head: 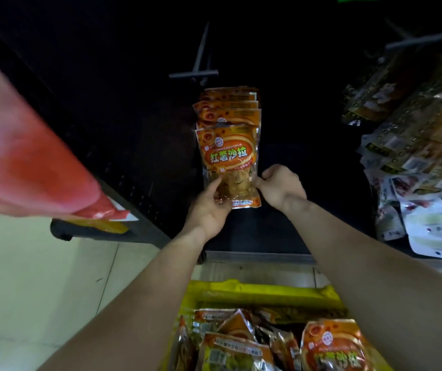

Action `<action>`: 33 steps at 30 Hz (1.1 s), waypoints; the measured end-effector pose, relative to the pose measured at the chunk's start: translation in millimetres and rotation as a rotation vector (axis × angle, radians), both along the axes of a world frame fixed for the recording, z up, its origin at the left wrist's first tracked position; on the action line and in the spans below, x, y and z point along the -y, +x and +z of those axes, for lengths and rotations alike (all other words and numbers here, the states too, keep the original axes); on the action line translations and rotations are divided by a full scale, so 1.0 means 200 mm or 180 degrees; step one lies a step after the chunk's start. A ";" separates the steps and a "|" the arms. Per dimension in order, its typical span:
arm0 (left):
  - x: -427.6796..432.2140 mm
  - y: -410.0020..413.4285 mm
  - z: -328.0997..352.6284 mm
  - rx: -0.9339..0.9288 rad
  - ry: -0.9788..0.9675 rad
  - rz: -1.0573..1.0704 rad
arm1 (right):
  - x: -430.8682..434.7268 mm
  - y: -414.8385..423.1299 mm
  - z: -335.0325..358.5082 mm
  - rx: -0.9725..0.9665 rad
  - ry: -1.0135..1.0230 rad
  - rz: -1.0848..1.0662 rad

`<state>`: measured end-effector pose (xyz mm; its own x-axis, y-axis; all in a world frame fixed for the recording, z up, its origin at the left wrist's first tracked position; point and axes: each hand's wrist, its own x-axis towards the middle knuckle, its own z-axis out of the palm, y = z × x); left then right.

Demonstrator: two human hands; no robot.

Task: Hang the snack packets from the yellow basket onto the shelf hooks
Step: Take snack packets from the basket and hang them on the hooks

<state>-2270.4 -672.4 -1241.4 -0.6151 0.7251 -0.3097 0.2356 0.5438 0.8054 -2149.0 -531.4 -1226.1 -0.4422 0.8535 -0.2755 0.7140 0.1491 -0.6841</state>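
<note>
The front packet (228, 156) is an orange pouch with bold red characters on a pale band. A clear window low down shows pale yellow crisp slices, and a white strip runs along the bottom seam. The left hand (209, 207) pinches its lower left edge between fingers and thumb. The right hand (281, 186) grips the lower right edge, fingers curled tight. Just above the fingertips the pouch stands upright before the dark shelf back, its top overlapping a row of like packets (228, 103) behind it. Higher still, a bare grey hook (201, 54) juts out. Below the wrists, the yellow basket (254, 290) holds more orange packets (332, 346); which hook bears the row I cannot tell
</note>
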 end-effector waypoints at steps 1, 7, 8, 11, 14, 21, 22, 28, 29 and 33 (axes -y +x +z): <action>0.05 0.02 0.05 -0.0054 -0.0010 -0.0016 | 0.04 0.05 0.04 0.0030 0.0010 0.0042; 0.42 0.23 0.32 -0.0485 -0.0291 -0.0040 | 0.35 0.41 0.37 0.0084 0.0048 0.0303; 0.50 0.28 0.36 -0.0554 -0.0349 -0.0050 | 0.41 0.48 0.42 0.0084 0.0020 0.0363; 0.73 0.42 0.43 -0.0515 -0.0378 -0.0085 | 0.60 0.69 0.53 0.0057 -0.0013 0.0545; 0.93 0.56 0.45 -0.0482 -0.0503 -0.0200 | 0.79 0.88 0.54 0.0138 0.0036 0.0745; 1.27 0.78 0.31 -0.0356 -0.1086 -0.0482 | 1.11 1.17 0.29 0.0505 -0.0399 0.1052; 1.30 0.80 0.29 -0.0383 -0.1181 -0.0583 | 1.16 1.18 0.25 0.0533 -0.0491 0.1162; 1.44 0.79 0.22 -0.0457 -0.1247 -0.0816 | 1.42 1.18 0.00 0.1007 -0.0474 0.2693; 1.45 0.78 0.22 -0.0459 -0.1198 -0.0798 | 1.45 1.18 -0.03 0.1057 -0.0382 0.2838; 1.46 0.76 0.25 -0.0412 -0.1047 -0.0678 | 1.53 1.15 -0.07 0.0902 0.0169 0.3090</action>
